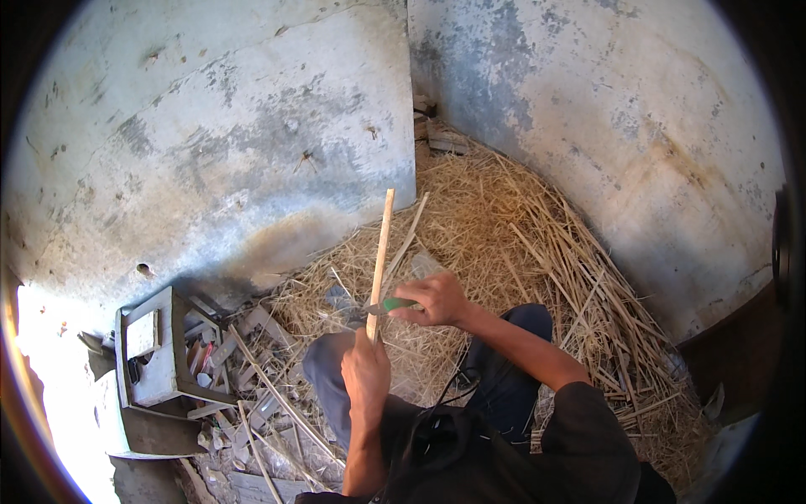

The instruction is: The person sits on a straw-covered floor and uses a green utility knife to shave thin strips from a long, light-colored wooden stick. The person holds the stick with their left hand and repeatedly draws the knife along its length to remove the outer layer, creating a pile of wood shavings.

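Note:
My left hand [366, 370] is closed around the lower end of a pale wooden strip [384, 239], which stands nearly upright in front of me. In my right hand [437, 299] is a knife [398, 303] with a green handle, the fingers wrapped round it. Its short blade points left and lies across the strip, just above my left hand. Whether the edge bites into the wood cannot be made out. Both hands are above my knees, over a floor strewn with straw-like shavings [495, 210].
Long thin sticks [621, 336] lie heaped along the right wall. A worn box-like wooden frame [172, 353] stands at the left among scraps, with long strips [281, 399] lying near it. Stained walls [277, 126] meet at the back; another strip [409, 231] rests on the shavings.

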### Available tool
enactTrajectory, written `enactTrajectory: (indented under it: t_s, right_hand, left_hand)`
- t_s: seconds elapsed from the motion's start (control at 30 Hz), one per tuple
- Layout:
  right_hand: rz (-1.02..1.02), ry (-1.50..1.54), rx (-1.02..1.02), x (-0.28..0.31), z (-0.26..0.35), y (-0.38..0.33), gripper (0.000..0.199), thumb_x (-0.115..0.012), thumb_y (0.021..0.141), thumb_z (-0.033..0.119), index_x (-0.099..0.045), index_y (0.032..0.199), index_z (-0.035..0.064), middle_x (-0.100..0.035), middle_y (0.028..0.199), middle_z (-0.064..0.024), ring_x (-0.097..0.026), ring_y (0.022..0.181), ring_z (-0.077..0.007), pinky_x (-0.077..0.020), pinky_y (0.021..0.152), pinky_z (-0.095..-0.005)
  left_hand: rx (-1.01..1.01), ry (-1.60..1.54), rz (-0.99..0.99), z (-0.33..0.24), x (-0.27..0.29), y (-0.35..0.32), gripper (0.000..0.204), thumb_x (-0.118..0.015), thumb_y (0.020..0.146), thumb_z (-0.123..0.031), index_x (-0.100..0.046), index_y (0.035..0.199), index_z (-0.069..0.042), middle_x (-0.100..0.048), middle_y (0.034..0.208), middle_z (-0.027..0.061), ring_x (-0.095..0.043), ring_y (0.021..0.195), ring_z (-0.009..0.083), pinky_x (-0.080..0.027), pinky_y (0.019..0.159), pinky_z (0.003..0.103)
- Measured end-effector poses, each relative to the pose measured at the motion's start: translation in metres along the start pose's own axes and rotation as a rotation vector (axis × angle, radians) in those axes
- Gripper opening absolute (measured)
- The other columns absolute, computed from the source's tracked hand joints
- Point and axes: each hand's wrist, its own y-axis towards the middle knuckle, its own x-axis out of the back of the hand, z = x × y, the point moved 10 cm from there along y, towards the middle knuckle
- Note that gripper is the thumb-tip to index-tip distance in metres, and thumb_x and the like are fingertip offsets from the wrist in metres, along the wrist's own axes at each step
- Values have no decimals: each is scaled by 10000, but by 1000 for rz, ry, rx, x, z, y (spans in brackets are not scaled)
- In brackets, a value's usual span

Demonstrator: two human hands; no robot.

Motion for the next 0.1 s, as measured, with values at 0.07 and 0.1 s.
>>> enactTrajectory:
  t_s: [0.07,0.1]
  right_hand:
    - [-25,-24,-15,0,-6,0,335,-784,945,514,-798,929,180,-768,767,11,-692,543,-184,-500,477,-328]
    - [-38,-34,-21,0,-10,1,333,-784,947,514,-800,934,182,-769,764,13,-694,542,-180,-501,477,-327]
  left_hand:
    - [10,-3,19,3,-1,0,145,-660,992,-138,-591,1019,-13,-672,749,319,-668,739,556,-506,648,656]
    - [11,-2,18,4,0,-1,145,-660,992,-138,-591,1019,-13,-672,749,319,-668,739,556,-506,648,656]
